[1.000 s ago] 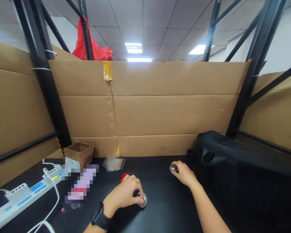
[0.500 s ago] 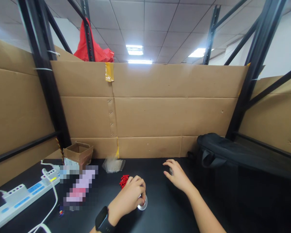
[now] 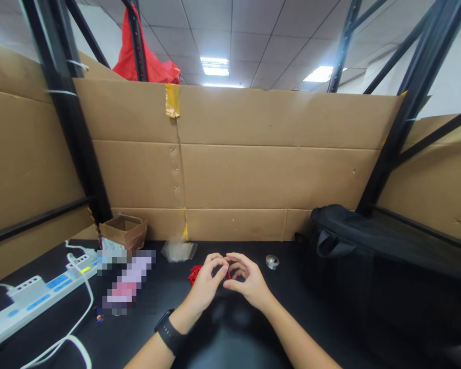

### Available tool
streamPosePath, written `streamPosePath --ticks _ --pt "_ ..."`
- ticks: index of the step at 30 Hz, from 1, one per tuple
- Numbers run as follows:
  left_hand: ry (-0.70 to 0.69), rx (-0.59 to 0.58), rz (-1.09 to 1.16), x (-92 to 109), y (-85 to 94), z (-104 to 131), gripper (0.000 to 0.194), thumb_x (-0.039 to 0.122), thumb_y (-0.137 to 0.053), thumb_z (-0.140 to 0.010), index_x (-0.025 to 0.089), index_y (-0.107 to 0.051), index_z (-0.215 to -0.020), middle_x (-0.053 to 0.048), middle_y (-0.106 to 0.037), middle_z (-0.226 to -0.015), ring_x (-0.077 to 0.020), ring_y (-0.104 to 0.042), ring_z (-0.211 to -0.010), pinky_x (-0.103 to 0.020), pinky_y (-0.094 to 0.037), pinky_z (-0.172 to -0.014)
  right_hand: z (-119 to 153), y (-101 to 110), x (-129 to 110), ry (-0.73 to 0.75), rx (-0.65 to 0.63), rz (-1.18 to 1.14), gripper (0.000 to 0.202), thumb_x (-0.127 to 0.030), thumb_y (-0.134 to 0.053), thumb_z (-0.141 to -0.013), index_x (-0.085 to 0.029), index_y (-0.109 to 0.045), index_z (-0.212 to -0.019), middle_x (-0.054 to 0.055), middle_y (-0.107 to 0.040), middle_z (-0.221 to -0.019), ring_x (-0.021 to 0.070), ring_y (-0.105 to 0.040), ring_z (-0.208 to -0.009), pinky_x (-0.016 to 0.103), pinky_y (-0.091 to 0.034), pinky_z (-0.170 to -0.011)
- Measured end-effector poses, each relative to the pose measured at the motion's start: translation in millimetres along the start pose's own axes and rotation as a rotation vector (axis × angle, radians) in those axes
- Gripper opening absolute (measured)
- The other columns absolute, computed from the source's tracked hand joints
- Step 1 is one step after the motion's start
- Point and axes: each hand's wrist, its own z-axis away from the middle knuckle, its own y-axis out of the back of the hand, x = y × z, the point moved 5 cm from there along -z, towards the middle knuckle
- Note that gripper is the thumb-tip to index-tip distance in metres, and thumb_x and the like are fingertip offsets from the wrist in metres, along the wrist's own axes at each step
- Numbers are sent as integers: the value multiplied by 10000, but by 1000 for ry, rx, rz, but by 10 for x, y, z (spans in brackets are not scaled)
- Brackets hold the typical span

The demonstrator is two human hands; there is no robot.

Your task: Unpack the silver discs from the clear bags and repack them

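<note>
Head view is showing the left hand [image 3: 207,279] and right hand [image 3: 248,279] meeting fingertip to fingertip — pinching a small red piece [image 3: 229,274] just beyond the small red plastic pieces [image 3: 194,273] — best gripped lightly and steadily.

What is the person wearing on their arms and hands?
Both arms are bare, with no sleeves showing and no gloves. The left hand has a black watch with a wide black band on its wrist. The right hand wears nothing, and its wrist is bare. No rings can be made out.
</note>
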Motion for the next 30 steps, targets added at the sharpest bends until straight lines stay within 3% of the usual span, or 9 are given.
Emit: streamPosePath --ticks 4,11,18,22,26,30 --pt "74 13 80 -95 -77 32 414 573 -542 -907 191 -687 -972 -116 -543 -1236 -245 -515 -1224 -340 -436 -1039 -15 75 -18 11 85 34 634 -365 -908 -604 -247 -627 -1159 79 -701 -1140 216 -685 -923 320 -542 -722" --pt "108 34 107 -74 -67 68 419 574 -585 -882 185 -703 -986 -117 -523 -1299 -258 -510 -1247 -318 -473 -991 35 22 -82 83 95 159 605 -346 -883 -637 -238 -647 -1184 66 -736 -1077 220 -714 -867 347 -557 -780" --pt "49 110 52 -14 64 -8 414 563 -559 -900 173 -675 -976 -111 -623 -1162 -237 -588 -1114 -309 -481 -936 35 87 -136 128 135 243 538 -227 -798 -688 -242 -640 -1202 66 -723 -1095 200 -701 -854 323 -575 -731" --pt "-24 118 -139 57 364 -104 346 511 -505 -934 193 -638 -969 -66 -693 -976 -213 -642 -943 -322 -478 -897 -27 393 -175 124 171 379 518 -247 -747 -728 -243 -648 -1236 70 -717 -1087 198 -689 -867 316 -575 -715" --pt "-87 -25 -546 100 636 -170 170 370 -564 -901 224 -648 -876 -34 -710 -922 -218 -649 -924 -348 -453 -921 -59 900 -92 14 239 676 453 -261 -697 -753 -220 -686 -1204 79 -726 -1061 189 -671 -806 310 -555 -699" --pt "-114 -136 -532 12 797 -179 140 282 -546 -885 221 -639 -970 -33 -726 -955 -188 -670 -919 -293 -478 -871 0 1331 47 -189 288 956 319 -264 -699 -763 -244 -744 -1078 57 -741 -1010 208 -673 -885 301 -510 -785"
